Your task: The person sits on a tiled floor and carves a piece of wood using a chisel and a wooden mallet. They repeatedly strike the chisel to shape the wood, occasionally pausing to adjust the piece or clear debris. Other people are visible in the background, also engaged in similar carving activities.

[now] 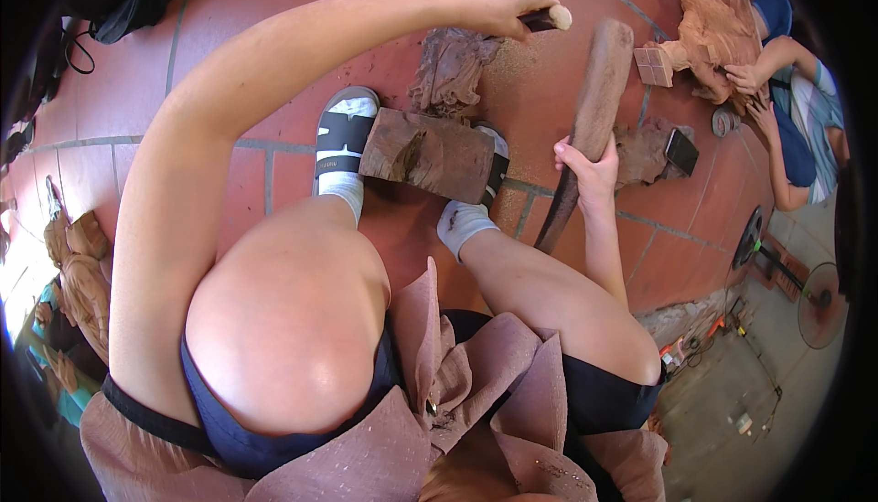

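Left hand (503,4) clenched round a short dark rod with a pale rounded end (546,18); right hand (590,171) grasping a long brown wooden club (602,77).

The club slants to the right of a rough, dark brown wooden block (430,154); it looks stiff and fairly heavy, likely steadiest held by its narrower end. The rod seems light and hard, best gripped round its shaft. Whether the small grey round object (725,121) farther right is a container cannot be told.

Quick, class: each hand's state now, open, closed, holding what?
Left hand: closed around a dark tool with a pale end.
Right hand: closed around a brown wooden club.
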Demonstrator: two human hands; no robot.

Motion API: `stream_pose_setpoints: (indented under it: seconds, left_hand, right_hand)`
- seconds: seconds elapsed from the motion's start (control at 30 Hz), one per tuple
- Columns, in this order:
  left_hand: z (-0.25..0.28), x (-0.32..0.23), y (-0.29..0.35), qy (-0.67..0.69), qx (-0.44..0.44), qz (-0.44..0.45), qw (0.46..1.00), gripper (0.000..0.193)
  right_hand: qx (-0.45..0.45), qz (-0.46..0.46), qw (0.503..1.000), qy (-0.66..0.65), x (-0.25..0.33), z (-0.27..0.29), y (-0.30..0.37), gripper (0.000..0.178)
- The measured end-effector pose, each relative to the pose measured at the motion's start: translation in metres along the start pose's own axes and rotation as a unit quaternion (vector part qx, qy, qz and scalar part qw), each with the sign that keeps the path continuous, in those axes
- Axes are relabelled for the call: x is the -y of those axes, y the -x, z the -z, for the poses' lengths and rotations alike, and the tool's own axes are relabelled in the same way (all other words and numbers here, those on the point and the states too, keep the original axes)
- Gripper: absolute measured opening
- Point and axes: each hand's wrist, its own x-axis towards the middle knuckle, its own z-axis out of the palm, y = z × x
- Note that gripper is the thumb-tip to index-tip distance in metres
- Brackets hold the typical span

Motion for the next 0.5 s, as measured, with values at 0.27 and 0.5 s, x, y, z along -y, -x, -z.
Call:
stream_pose_setpoints:
  seconds: [0.27,0.5]
  left_hand:
    - [0.002,-0.007,-0.008,0.004,0.035,-0.021,0.999,0.043]
    - [0.008,-0.017,0.001,0.01,0.07,-0.011,0.997,0.039]
  right_hand:
    - [-0.081,0.233,0.949,0.197,0.044,0.004,0.004,0.067]
    - [-0.112,0.214,0.89,0.388,0.044,-0.008,0.008,0.071]
